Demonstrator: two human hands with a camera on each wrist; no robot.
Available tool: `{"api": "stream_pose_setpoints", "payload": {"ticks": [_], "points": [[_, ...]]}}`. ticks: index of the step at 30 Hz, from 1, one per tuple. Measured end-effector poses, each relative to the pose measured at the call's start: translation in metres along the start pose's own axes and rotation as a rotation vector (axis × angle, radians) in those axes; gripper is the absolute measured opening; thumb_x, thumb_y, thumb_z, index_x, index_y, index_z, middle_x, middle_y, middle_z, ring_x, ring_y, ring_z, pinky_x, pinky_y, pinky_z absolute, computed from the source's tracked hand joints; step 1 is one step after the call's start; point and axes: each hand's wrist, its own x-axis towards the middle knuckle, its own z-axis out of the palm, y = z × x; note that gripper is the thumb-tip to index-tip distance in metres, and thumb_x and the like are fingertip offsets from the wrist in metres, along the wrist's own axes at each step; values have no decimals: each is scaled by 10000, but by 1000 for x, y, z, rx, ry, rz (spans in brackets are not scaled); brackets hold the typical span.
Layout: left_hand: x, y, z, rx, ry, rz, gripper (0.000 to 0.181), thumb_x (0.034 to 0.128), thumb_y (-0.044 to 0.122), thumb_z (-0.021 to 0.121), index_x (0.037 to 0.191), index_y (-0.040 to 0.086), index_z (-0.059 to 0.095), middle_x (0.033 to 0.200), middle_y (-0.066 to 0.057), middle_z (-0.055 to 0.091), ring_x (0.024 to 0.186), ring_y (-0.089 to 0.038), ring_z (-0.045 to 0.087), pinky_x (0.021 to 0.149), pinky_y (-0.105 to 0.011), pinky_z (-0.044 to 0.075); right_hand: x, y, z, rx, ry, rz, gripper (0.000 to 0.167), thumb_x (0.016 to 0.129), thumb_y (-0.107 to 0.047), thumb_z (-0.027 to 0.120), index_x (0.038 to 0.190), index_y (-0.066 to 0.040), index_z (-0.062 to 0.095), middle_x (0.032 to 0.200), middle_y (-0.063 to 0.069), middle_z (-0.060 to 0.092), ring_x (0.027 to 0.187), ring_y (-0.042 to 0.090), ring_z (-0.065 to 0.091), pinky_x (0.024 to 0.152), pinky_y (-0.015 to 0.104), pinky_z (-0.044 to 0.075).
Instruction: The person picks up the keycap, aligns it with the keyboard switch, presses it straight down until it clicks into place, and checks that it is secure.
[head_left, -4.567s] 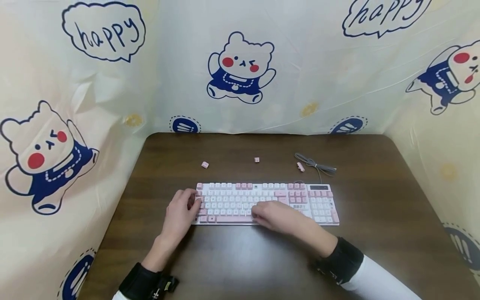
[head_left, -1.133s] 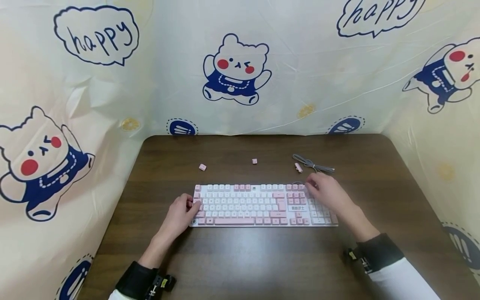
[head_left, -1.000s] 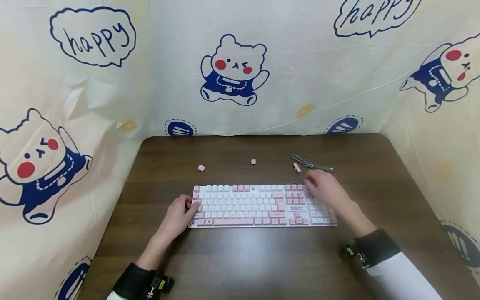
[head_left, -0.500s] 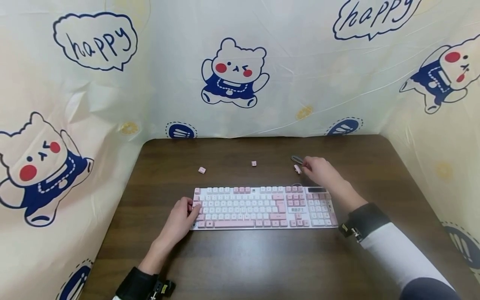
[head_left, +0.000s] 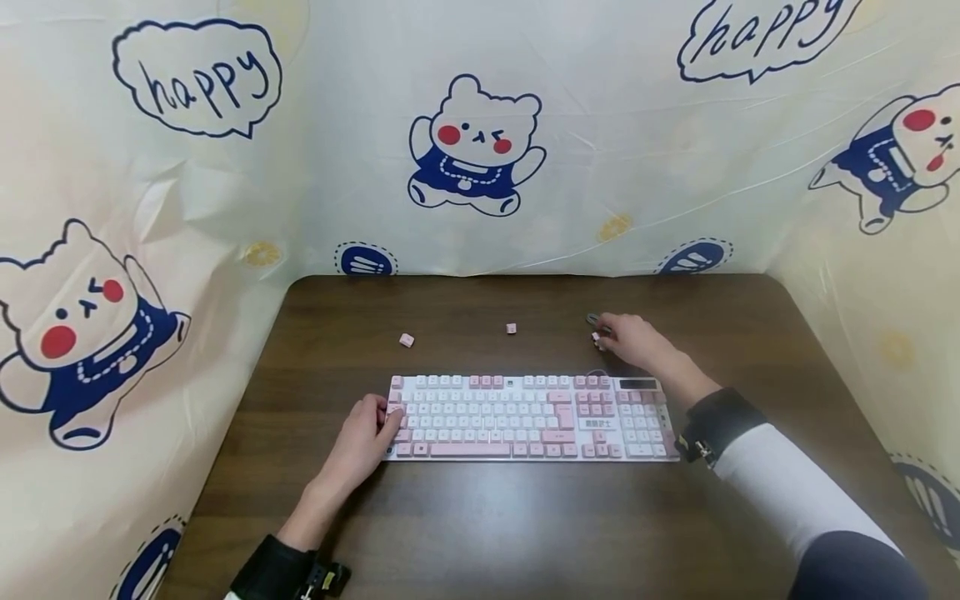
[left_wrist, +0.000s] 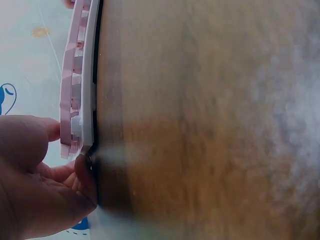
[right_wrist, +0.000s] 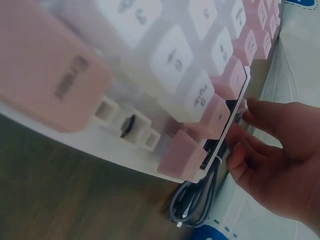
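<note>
A pink-and-white keyboard (head_left: 468, 421) lies on the brown table. My left hand (head_left: 360, 437) grips its left edge; in the left wrist view the thumb touches a pink key while other fingers curl by the corner. Behind the keyboard's right part, my right hand (head_left: 637, 342) pinches a loose pink keycap (head_left: 597, 337), mostly hidden by the fingers. Close to that hand is the bundled grey cable (head_left: 592, 319), largely covered in the head view. The right wrist view shows a bare key mount (right_wrist: 127, 125) between the Enter key (right_wrist: 60, 75) and a pink corner key (right_wrist: 182, 155).
Two more loose pink keycaps, a left one (head_left: 407, 340) and a middle one (head_left: 512, 329), lie behind the keyboard. A printed cloth (head_left: 337, 167) hangs around the table's back and sides.
My right hand has moved from over the keyboard to the back right, reaching the loose keycap by the cable and closing its fingers on it. The left hand stays at the keyboard's left edge.
</note>
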Motion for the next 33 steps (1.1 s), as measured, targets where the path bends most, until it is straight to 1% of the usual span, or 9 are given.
{"api": "stream_pose_setpoints", "payload": {"ticks": [7, 14, 20, 25, 28, 33], "points": [[0, 1, 1, 16, 8, -3, 344, 1059, 274, 607, 1211, -24, 530, 989, -133, 516, 881, -255, 519, 731, -364, 437, 4, 0, 2, -7, -20, -17, 234, 1009, -82, 660, 1232, -10, 654, 1010, 134, 679, 864, 275, 602, 770, 421, 508], [1, 0, 2, 20, 5, -2, 363, 1057, 286, 609, 1229, -22, 522, 996, -136, 515, 880, -255, 518, 727, -359, 442, 4, 2, 0, -11, -40, -1, 232, 1004, -80, 663, 1227, -24, 642, 1011, 131, 675, 875, 278, 603, 766, 415, 506], [2, -2, 0, 16, -12, 6, 377, 1061, 286, 602, 1242, -35, 520, 990, -134, 517, 875, -253, 518, 722, -363, 439, 2, 2, 0, -16, -63, -11, 229, 987, -43, 660, 1211, -8, 635, 964, 133, 659, 825, 270, 592, 713, 393, 489], [2, -2, -1, 11, -9, 14, 364, 1057, 277, 602, 1224, -39, 528, 980, -132, 520, 871, -252, 520, 722, -367, 435, -2, 2, -1, -8, -72, -7, 228, 989, -41, 651, 1214, -10, 628, 932, 120, 650, 804, 256, 587, 697, 381, 479], [2, -3, 0, 7, -5, 18, 363, 1058, 277, 599, 1223, -38, 529, 982, -130, 522, 872, -250, 521, 724, -365, 434, -5, 1, -2, -1, -72, -3, 223, 990, -45, 649, 1210, -12, 628, 913, 110, 643, 789, 247, 584, 682, 370, 473], [2, -3, 0, 7, -2, 21, 365, 1062, 281, 591, 1228, -38, 528, 984, -131, 523, 871, -248, 522, 721, -364, 434, -9, 5, -3, -5, -48, -22, 244, 973, -49, 655, 1207, 14, 632, 854, 96, 630, 745, 234, 572, 665, 373, 466]]}}
